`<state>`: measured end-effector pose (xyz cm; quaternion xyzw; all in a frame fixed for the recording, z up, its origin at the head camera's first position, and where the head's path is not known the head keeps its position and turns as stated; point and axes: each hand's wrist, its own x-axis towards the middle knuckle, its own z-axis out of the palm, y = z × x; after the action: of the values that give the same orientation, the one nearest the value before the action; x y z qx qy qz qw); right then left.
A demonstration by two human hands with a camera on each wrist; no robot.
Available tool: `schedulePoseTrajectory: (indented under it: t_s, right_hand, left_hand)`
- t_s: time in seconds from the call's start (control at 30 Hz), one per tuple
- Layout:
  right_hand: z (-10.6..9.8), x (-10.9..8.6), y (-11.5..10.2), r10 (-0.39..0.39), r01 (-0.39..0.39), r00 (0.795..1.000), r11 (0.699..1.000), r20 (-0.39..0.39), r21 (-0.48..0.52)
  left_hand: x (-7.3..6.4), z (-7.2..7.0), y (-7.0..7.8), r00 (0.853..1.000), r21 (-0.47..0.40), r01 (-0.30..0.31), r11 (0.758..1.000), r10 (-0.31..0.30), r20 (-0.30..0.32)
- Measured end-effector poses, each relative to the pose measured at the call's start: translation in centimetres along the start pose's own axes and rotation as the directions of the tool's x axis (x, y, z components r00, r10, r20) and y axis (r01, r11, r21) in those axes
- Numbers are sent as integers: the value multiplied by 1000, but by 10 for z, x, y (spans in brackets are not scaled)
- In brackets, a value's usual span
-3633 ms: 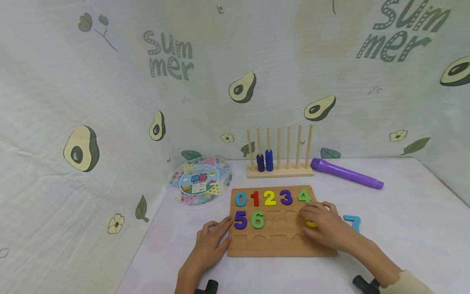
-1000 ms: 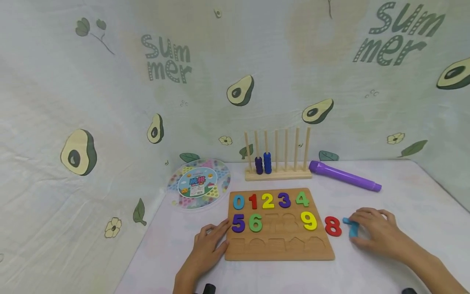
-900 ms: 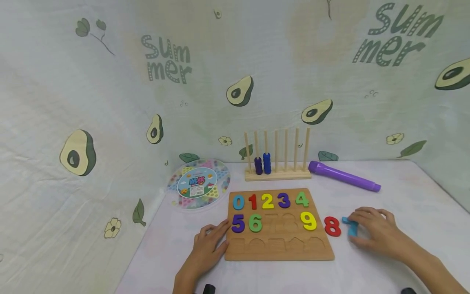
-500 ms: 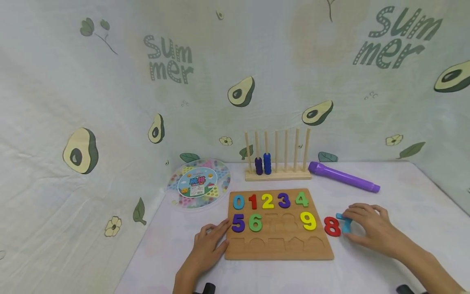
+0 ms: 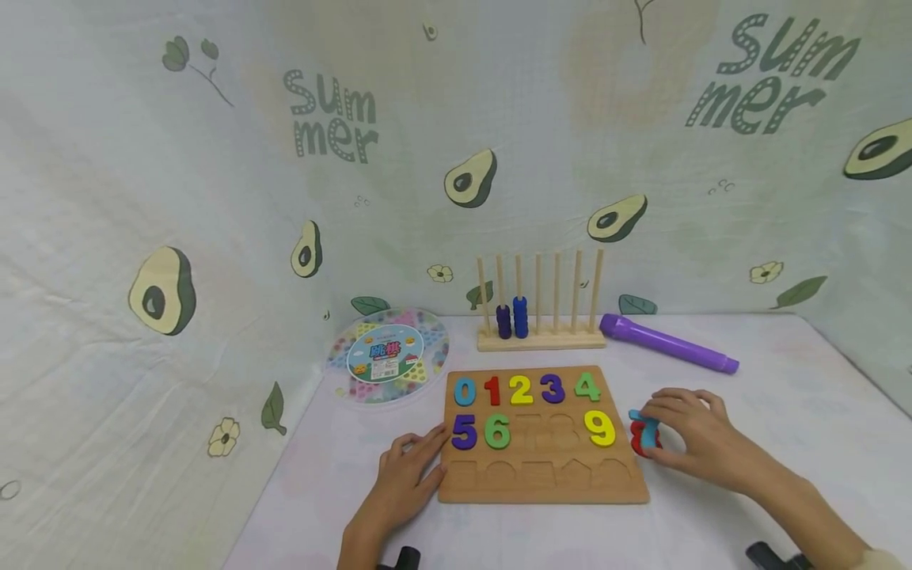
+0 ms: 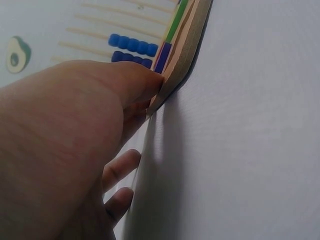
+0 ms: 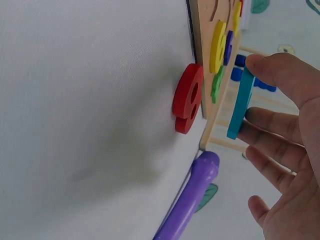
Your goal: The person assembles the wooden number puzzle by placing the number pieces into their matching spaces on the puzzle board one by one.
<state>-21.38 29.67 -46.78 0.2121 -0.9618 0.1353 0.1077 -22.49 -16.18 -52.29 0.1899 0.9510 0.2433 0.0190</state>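
My right hand (image 5: 694,439) pinches a blue number 7 (image 5: 650,434) between thumb and fingers. In the right wrist view the 7 (image 7: 243,102) is lifted off the table, seen edge-on. A red number 8 (image 7: 187,97) lies flat at the right edge of the wooden number board (image 5: 541,492); from the head view the 7 overlaps the 8 (image 5: 636,448). Numbers 0 to 6 sit in the board, along with a yellow 9 (image 5: 599,428). Bare recesses show between the 6 and the 9. My left hand (image 5: 406,475) rests with loosely extended fingers against the board's left edge.
Behind the board stands a wooden peg rack (image 5: 541,341) with dark and blue beads on two pegs. A purple stick (image 5: 670,343) lies to its right, and a round clear game box (image 5: 386,356) to its left. Printed cloth (image 5: 399,206) hangs behind the table.
My right hand, earlier at the board's right side by the yellow 9, moves to the blue 7, takes it and carries it left over the red 8. My left hand stays put.
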Motion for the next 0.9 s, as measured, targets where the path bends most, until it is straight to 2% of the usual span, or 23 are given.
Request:
schedulePoseTrajectory:
  t_s: [0.37,0.63,0.9]
  right_hand:
    - [5,9,-14,-36,36,999,999,4,24]
    - [9,15,-21,-53,53,999,997,8,49]
    - [13,22,-30,-100,101,995,993,-20,59]
  left_hand:
    - [0,0,0,1000,4,10,1000,-10,7]
    - [0,2,-1,1000,2,-11,1000,11,-13]
    - [-1,3,-1,1000,-10,-7,1000,7,-12]
